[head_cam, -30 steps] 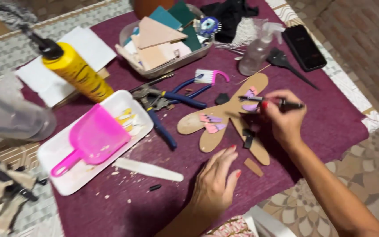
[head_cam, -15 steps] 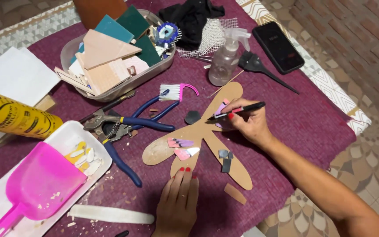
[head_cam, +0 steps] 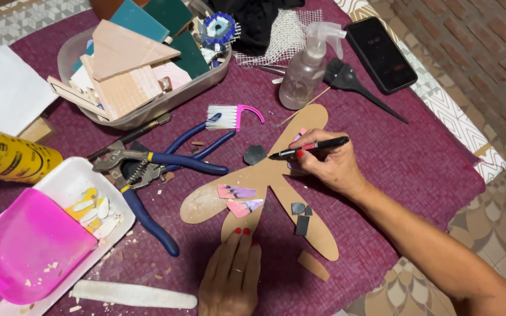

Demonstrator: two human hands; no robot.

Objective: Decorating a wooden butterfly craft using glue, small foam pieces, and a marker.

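Maroon cloth (tiled floor beyond) bears a cardboard cutout.

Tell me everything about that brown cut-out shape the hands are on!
The brown cut-out looks like thin cardboard or wood, with several long rounded arms spreading from its middle. It lies flat on the purple cloth. Small pink tile pieces and dark grey pieces sit on it. The left hand presses one arm's end; the right hand rests on it, holding a black marker.
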